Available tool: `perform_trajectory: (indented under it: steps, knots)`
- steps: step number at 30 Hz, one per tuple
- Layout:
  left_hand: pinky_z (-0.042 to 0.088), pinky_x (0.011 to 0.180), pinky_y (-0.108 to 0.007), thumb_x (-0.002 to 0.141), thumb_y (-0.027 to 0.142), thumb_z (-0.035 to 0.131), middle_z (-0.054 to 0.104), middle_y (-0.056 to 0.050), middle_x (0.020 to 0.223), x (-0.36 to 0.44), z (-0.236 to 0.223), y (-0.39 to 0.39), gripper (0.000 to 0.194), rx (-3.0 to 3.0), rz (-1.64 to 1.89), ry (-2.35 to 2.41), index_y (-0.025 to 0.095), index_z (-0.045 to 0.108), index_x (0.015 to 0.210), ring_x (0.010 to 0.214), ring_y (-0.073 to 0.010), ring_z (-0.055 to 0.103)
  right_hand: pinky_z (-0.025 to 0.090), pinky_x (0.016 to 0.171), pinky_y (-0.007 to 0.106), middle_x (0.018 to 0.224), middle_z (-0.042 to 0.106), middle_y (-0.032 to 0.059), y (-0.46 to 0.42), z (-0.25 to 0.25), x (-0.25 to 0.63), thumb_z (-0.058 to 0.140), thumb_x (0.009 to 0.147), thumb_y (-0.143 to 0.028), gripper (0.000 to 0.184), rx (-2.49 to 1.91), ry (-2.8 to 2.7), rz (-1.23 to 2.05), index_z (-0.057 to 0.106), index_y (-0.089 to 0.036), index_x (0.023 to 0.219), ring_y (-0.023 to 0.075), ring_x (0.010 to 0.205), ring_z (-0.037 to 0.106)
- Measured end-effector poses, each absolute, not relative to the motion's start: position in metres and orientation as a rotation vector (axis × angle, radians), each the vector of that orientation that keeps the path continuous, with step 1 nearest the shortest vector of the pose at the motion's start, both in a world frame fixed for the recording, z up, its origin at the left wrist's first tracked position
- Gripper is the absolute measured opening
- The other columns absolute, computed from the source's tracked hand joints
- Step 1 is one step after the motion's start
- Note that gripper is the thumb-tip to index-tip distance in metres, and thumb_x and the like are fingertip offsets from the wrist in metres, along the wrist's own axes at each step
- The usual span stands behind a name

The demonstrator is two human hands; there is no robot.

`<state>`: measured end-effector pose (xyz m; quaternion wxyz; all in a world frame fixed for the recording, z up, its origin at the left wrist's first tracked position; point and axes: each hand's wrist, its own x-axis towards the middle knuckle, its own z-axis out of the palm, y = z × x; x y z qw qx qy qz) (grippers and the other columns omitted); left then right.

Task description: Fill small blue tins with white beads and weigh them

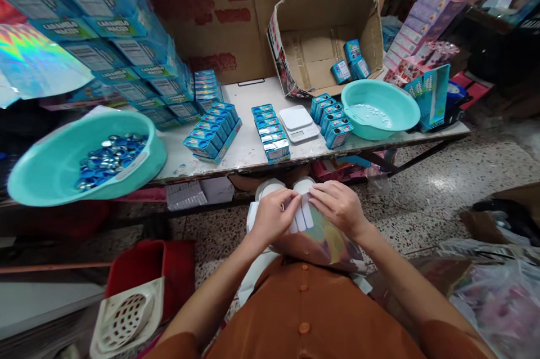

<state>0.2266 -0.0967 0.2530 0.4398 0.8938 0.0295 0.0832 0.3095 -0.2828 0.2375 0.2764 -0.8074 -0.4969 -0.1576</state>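
On my lap lies a sheet of white strip stickers [301, 220] with rounded ends, over a shiny rainbow-coloured sheet [327, 238]. My left hand [276, 210] pinches at the upper left edge of the stickers, thumb and forefinger pressed together. From the other side, my right hand [337, 207] has its fingertips closed on the upper right edge. Whether a single strip is lifted between the fingertips I cannot tell. Ahead on the table are rows of small blue boxes [270, 131] and a white kitchen scale [298, 124].
A turquoise basin [46, 167] of blue-and-silver caps overhangs the table's left front; another basin [379, 106] holds small white pieces. Blue cartons [139, 52] are stacked left. An open cardboard box [304, 58] stands behind the scale. A red bin [177, 269] is on the floor.
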Motion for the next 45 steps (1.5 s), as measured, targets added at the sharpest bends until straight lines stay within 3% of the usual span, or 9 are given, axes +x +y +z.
perform_trajectory:
  steps: [17,23,32,36,39,45]
  knots:
    - [0.041,0.070,-0.025,0.089,0.035,0.049,0.069,-0.002,0.082,0.236,0.239,-0.091,0.024,2.165,0.179,0.132,0.020,0.067,0.082,0.076,-0.0146,0.060,0.049,0.089,0.039,0.102,0.069,0.0082,-0.275,0.240,0.321,0.053,0.089,-0.017,0.013,-2.147,-1.372,-0.341,0.065,-0.018,0.094,0.0203,0.094,0.060]
    - [0.041,0.071,-0.025,0.089,0.032,0.047,0.070,-0.004,0.086,0.269,0.203,-0.073,0.024,2.258,0.214,0.259,0.020,0.067,0.082,0.080,-0.0169,0.061,0.047,0.081,0.035,0.088,0.067,0.0073,-0.268,0.245,0.349,0.051,0.090,-0.020,0.012,-2.123,-1.357,-0.235,0.063,-0.019,0.088,0.0198,0.086,0.059]
    - [0.043,0.085,-0.035,0.088,0.030,0.046,0.068,-0.013,0.101,0.300,0.131,-0.049,0.028,2.559,0.026,0.395,0.016,0.068,0.099,0.099,-0.0262,0.060,0.045,0.070,0.026,0.076,0.066,0.0023,-0.217,0.286,0.410,0.058,0.085,-0.029,0.013,-2.008,-0.945,-0.208,0.064,-0.019,0.079,0.0150,0.071,0.059]
    - [0.043,0.088,-0.032,0.090,0.029,0.040,0.068,-0.009,0.098,0.303,0.139,-0.028,0.029,2.337,0.369,0.438,0.019,0.067,0.095,0.097,-0.0212,0.060,0.044,0.066,0.025,0.072,0.066,0.0013,-0.176,0.293,0.439,0.059,0.082,-0.033,0.017,-1.973,-0.923,-0.111,0.065,-0.018,0.077,0.0138,0.065,0.057]
    - [0.044,0.083,-0.031,0.089,0.039,0.042,0.069,-0.007,0.091,0.314,0.154,-0.004,0.031,2.013,0.572,0.547,0.019,0.067,0.088,0.091,-0.0204,0.061,0.043,0.062,0.024,0.070,0.065,0.0009,-0.147,0.292,0.452,0.059,0.081,-0.035,0.020,-1.952,-0.934,-0.028,0.065,-0.017,0.075,0.0131,0.063,0.056]
    - [0.047,0.076,-0.029,0.076,0.066,0.050,0.069,-0.012,0.093,0.348,0.184,0.039,0.058,1.095,0.518,0.634,0.012,0.066,0.093,0.085,-0.0193,0.063,0.041,0.059,0.024,0.064,0.064,0.0013,-0.097,0.275,0.471,0.059,0.077,-0.039,0.025,-1.984,-0.890,0.053,0.066,-0.016,0.070,0.0139,0.060,0.055]
